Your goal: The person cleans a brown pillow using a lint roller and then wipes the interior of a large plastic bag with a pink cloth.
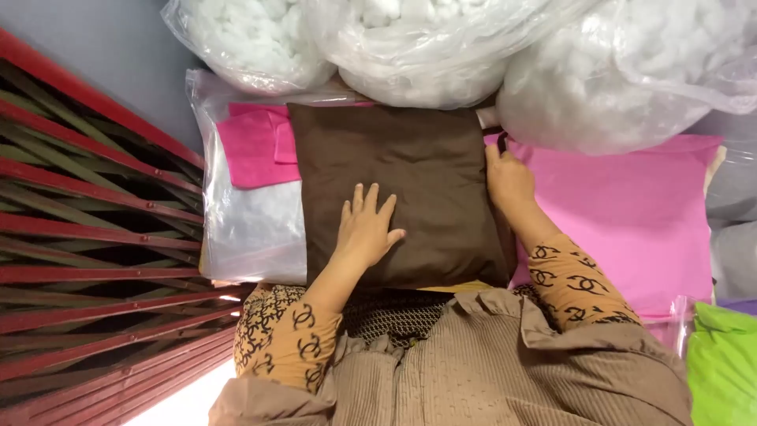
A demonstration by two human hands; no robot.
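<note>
A stuffed dark brown cushion point(410, 181) lies in front of me, partly over a pink fabric cover point(631, 213) on the right. My left hand point(367, 225) rests flat on the cushion's near left part, fingers spread. My right hand point(509, 175) grips the cushion's right edge near the far corner, fingers curled at the seam. Both forearms wear orange patterned sleeves.
Large clear plastic bags of white fibre stuffing point(441, 47) are piled at the back. A plastic bag with pink cloth pieces point(252, 150) and white filling lies left of the cushion. A red metal folding gate point(87, 237) runs along the left. Green fabric point(721, 363) sits at bottom right.
</note>
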